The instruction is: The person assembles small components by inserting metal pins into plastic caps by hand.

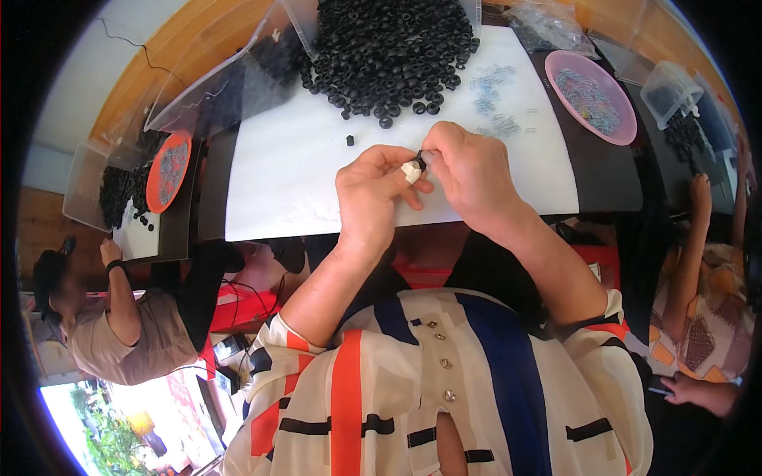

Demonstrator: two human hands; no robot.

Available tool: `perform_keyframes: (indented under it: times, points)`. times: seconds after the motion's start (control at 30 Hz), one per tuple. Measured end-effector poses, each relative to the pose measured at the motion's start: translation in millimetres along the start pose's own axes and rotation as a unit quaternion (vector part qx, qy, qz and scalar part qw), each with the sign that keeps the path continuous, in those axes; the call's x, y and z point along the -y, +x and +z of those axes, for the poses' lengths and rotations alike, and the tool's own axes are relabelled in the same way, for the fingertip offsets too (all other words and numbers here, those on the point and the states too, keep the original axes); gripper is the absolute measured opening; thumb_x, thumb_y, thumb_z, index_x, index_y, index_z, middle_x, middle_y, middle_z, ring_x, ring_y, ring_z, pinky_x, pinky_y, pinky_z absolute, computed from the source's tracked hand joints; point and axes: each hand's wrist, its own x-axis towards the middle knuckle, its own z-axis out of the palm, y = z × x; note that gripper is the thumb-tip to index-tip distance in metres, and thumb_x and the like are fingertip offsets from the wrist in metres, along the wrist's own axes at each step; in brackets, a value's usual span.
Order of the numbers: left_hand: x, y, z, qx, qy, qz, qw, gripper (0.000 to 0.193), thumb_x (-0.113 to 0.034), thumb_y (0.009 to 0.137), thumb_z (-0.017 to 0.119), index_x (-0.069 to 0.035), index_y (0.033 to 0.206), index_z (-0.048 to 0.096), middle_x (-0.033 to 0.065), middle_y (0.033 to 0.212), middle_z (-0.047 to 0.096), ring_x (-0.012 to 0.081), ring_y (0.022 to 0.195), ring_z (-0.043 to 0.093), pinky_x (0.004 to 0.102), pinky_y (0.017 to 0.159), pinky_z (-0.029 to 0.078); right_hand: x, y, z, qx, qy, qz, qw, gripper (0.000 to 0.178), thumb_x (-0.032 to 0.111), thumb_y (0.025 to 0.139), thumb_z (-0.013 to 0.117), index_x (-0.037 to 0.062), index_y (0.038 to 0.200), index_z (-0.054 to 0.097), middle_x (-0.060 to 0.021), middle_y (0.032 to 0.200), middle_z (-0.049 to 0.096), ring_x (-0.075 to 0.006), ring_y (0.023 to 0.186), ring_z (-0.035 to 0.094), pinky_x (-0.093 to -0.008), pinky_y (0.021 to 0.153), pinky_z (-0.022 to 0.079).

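Both hands meet above the near part of a white sheet [278, 166] on the table. My left hand [371, 190] holds a small black part [421, 162] between thumb and fingers, and a white wrap [411, 171] covers the thumb's tip. The fingers of my right hand [475, 170] are pinched together against that part's upper side; whatever they grip is hidden. One loose black piece [350, 140] lies just beyond my left hand. Farther off, a big heap of black ring-shaped pieces [389, 55] spills out of a clear plastic bin [298, 28].
Small wire pieces [496, 87] lie on the sheet's right side; more fill a pink bowl [627, 127]. At the left stand an orange bowl [151, 198] and another clear bin [83, 186]. A person [131, 333] sits left; another person's arm [689, 254] shows right.
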Motion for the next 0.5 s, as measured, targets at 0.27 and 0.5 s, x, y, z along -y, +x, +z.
perform_keyframes:
  times: [0.27,0.5]
  points:
    - [-0.9,1.8,-3.9,-0.002,-0.028,-0.005,1.000,0.013,0.005,0.086,0.061,0.011,0.097,0.063,0.0160,0.085,0.067,0.0236,0.069,0.068,0.0300,0.059,0.052,8.0,-2.4,-5.3,0.020,-0.038,-0.020,0.999,0.019,0.012,0.078,0.066,0.0042,0.083,0.050,-0.0130,0.072,0.060,-0.0320,0.063,0.063,-0.0422,0.052,0.046]
    - [-5.9,-0.2,6.4,-0.036,-0.025,-0.013,0.999,0.013,0.005,0.085,0.062,0.011,0.097,0.064,0.0153,0.084,0.068,0.0230,0.068,0.067,0.0311,0.065,0.053,15.0,-10.7,10.7,-0.037,-0.015,0.030,0.999,0.027,0.010,0.071,0.071,0.0049,0.082,0.047,-0.0121,0.071,0.058,-0.0324,0.060,0.060,-0.0425,0.050,0.045]
